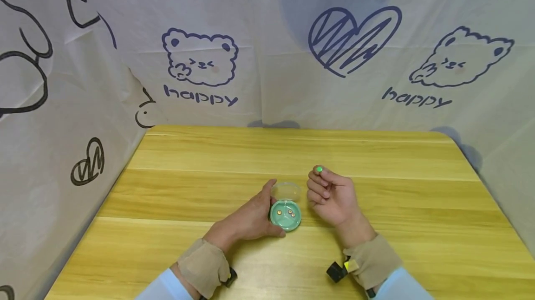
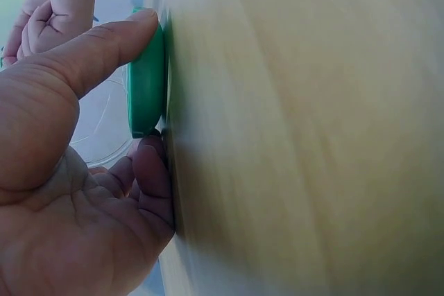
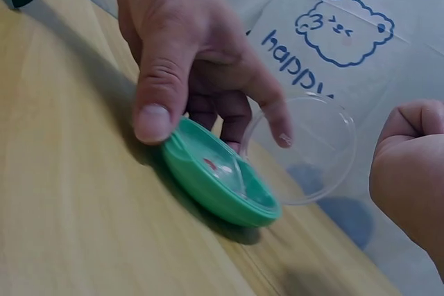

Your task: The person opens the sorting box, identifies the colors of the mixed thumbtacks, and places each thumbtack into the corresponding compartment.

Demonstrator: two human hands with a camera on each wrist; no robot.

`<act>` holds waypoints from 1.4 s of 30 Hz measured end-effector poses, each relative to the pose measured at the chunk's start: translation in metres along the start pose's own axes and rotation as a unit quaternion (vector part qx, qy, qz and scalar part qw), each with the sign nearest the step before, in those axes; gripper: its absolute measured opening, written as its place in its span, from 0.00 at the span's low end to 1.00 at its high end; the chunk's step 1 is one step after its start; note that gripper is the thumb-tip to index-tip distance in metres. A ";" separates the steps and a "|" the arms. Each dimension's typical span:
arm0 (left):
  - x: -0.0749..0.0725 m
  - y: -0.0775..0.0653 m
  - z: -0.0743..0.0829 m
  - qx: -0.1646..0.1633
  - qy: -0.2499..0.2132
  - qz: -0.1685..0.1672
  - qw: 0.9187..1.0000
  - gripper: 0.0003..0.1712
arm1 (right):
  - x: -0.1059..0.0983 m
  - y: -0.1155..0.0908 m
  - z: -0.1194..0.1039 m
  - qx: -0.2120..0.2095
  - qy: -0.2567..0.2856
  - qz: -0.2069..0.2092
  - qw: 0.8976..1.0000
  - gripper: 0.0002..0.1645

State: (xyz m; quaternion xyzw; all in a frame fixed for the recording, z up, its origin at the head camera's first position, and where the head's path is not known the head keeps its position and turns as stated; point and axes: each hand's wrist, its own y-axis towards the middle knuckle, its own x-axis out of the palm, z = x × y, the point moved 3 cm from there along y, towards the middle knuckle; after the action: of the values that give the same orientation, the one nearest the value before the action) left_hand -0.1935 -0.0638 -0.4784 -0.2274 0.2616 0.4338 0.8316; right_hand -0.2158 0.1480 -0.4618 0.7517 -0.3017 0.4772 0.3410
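A small round green pill case (image 1: pixel 286 228) sits on the table with its clear lid (image 1: pixel 286 191) raised at the back. Dividers split its inside, where one small gold-coloured piece (image 1: pixel 279 212) lies at the left and two more at the right. My left hand (image 1: pixel 252 216) holds the case from the left, thumb on the near rim and fingers around the far side. To the right of the case and above the table, my right hand (image 1: pixel 334 198) has its fingers curled and pinches a tiny bright green round piece (image 1: pixel 319 169) between thumb and forefinger.
The wooden table (image 1: pixel 175 179) spreads around both hands. Behind it and along the sides hangs a white cloth (image 1: pixel 267 68) with drawn bears, hearts and lettering. Each wrist wears a tan wrap, with a small black camera (image 1: pixel 336 272) at the right one.
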 end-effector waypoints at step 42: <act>0.000 0.000 -0.003 0.005 0.004 0.000 1.000 0.74 | -0.002 -0.001 0.010 -0.002 0.013 0.012 1.000 0.17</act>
State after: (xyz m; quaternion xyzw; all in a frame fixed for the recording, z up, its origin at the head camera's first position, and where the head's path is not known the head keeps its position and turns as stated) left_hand -0.1940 -0.0652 -0.4808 -0.2256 0.2670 0.4314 0.8317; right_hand -0.2107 0.1409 -0.4673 0.7411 -0.3071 0.4904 0.3405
